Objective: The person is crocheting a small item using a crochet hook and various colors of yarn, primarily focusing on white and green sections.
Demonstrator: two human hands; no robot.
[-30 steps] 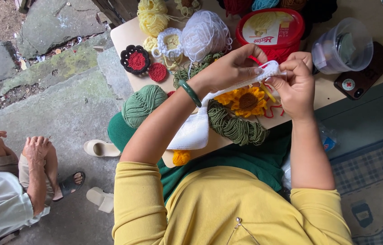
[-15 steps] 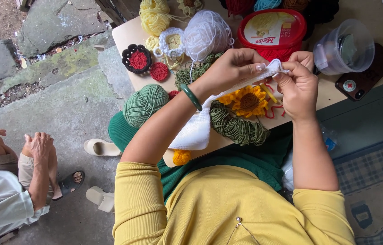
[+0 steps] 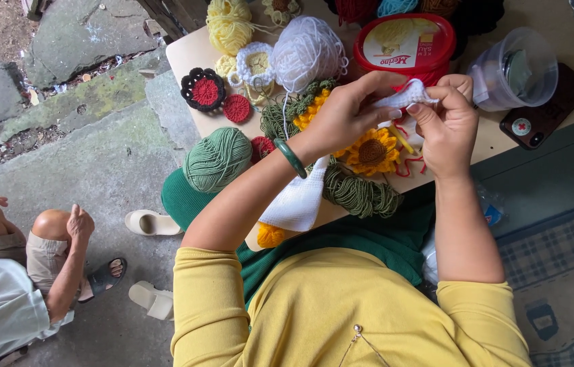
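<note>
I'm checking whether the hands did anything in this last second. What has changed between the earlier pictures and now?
Very little. Both hands, left hand and right hand, kept pinching the white crocheted piece over the table, shifting only slightly. Nothing was picked up or let go. The yarn balls and sunflower stayed put.

Head camera looks steeply down, close over the table (image 3: 195, 51).

Around the red tub (image 3: 404, 42): a white yarn ball (image 3: 307, 53) left, clear cup (image 3: 514, 68) right, crocheted sunflower (image 3: 372, 151) below.
</note>
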